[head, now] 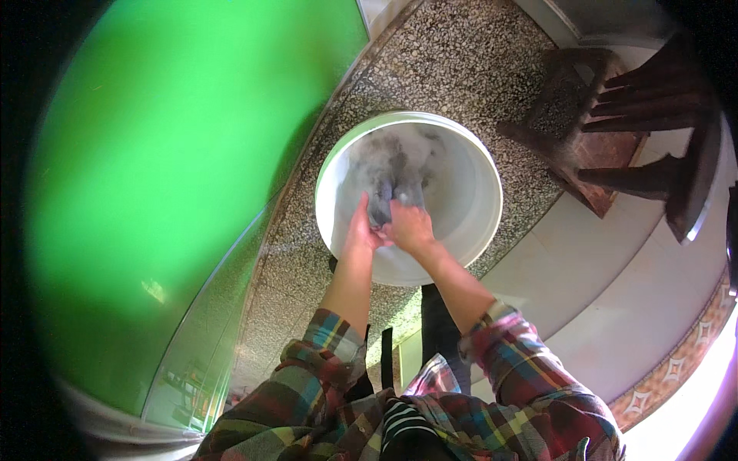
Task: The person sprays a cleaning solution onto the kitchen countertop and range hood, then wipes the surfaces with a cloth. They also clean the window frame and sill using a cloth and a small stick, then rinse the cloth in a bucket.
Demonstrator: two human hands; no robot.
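A large round white tub (490, 213) stands before me, and both my hands reach down inside it. Wet grey cloth (380, 201) lies bunched between them and spreads toward the tub's far side, in cloudy whitish liquid or foam (426, 152). My right hand (410, 226) is closed like a fist on the cloth. Close against it on the left, my left hand (362, 229) has its thumb raised along the cloth and its fingers curled under it. Those fingers are partly hidden by the cloth and the right hand.
A glossy green panel (190, 144) rises along the left. Speckled terrazzo floor (455, 57) surrounds the tub. On the right a dark wooden chair (611, 138) stands partly on pale floor tiles (553, 253). A patterned tile border (671, 366) runs at lower right.
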